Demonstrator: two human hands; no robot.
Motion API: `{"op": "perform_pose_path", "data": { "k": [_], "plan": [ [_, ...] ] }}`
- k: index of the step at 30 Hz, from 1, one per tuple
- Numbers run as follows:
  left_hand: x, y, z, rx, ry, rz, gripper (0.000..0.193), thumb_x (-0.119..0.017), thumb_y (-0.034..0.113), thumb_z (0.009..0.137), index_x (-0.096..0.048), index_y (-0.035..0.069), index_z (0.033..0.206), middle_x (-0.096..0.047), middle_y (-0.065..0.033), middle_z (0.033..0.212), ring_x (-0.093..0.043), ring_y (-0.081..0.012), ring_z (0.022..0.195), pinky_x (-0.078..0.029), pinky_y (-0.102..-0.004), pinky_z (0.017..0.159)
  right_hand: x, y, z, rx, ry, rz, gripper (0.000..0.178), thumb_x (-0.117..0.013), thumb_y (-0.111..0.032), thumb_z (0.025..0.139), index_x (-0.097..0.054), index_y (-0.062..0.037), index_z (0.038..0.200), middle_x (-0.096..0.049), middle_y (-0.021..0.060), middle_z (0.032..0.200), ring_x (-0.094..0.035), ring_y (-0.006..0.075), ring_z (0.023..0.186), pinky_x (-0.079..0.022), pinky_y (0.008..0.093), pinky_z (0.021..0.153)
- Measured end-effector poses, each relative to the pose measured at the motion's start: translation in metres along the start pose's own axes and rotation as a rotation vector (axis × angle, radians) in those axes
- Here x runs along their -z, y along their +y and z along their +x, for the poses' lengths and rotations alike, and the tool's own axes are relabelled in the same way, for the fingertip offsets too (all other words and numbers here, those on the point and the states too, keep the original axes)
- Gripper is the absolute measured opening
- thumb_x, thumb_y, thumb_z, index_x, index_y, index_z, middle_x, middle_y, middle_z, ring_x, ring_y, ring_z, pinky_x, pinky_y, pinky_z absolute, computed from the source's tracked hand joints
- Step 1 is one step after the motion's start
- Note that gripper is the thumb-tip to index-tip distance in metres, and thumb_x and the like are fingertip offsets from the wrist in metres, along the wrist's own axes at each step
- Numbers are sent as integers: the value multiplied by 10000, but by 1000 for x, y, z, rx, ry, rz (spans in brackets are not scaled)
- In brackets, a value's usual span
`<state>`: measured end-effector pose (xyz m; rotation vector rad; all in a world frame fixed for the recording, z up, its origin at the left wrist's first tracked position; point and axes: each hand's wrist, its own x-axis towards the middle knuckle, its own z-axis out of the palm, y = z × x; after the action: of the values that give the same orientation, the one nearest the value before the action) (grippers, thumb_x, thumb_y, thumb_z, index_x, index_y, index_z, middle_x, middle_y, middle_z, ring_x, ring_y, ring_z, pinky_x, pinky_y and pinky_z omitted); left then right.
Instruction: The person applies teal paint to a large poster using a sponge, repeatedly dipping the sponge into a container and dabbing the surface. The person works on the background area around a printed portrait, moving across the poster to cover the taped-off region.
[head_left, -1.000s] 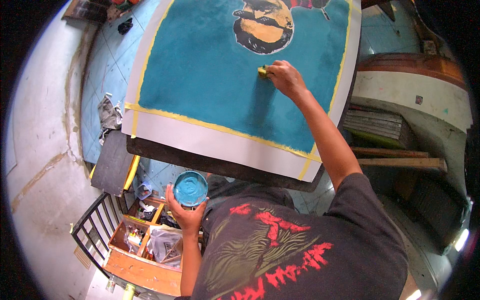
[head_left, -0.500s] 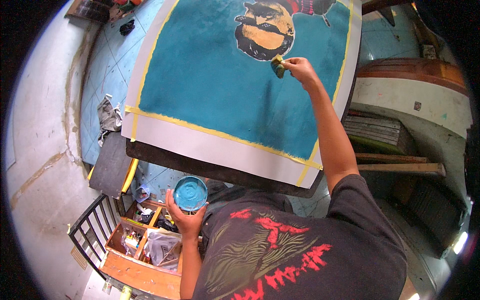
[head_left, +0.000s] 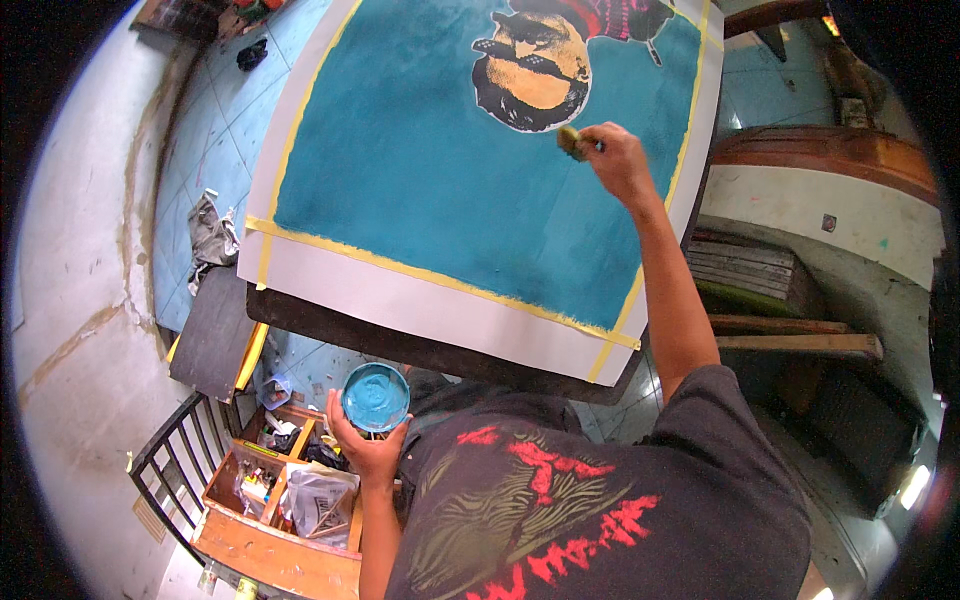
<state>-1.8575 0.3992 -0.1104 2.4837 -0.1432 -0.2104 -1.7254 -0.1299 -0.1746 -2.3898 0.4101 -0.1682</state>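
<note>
My right hand [head_left: 620, 162] pinches a small sponge [head_left: 570, 143], yellowish and dark-stained, over the blue-green ground of a painting [head_left: 420, 170]. The sponge is just below the rim of a painted head [head_left: 532, 85] with dark glasses, which appears upside down from here. Whether the sponge touches the surface I cannot tell. Low on the left, my left hand [head_left: 372, 455] is wrapped round a round tub of blue paint [head_left: 376, 398], its open top facing up. Yellow masking tape [head_left: 430, 283] borders the painted area, with a white margin outside it.
The painting lies on a dark board [head_left: 400, 345]. An orange wooden drawer unit [head_left: 275, 550] with bags and small items stands at lower left, beside a black metal rack [head_left: 180, 465]. Stacked boards [head_left: 745, 265] and wooden planks [head_left: 800, 345] are at the right. A grey cloth [head_left: 212, 240] lies left.
My right hand and the sponge have moved slightly right and down, away from the painted head. The left hand still holds the paint tub. The whole view has shifted a little.
</note>
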Motion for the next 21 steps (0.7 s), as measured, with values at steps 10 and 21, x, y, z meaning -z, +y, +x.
{"op": "perform_pose_path", "data": {
  "k": [10, 21],
  "plan": [
    [2, 2, 2, 38, 2, 10, 1080, -908, 436, 605, -354, -5, 1420, -363, -231, 1473, -366, -403, 1367, -312, -495, 1131, -33, 0, 4, 256, -165, -306, 169, -660, -22, 828, -734, -58, 976, -649, 104, 917, -633, 295, 914, -531, 402, 801],
    [0, 6, 9, 62, -1, -6, 1087, -898, 473, 609, -354, -7, 1418, -374, -237, 1464, -387, -412, 1350, -319, -502, 1124, -11, -3, 39, 275, -438, -272, 159, -676, -48, 828, -716, -14, 978, -644, 120, 917, -625, 305, 920, -520, 405, 817]
  ]
}}
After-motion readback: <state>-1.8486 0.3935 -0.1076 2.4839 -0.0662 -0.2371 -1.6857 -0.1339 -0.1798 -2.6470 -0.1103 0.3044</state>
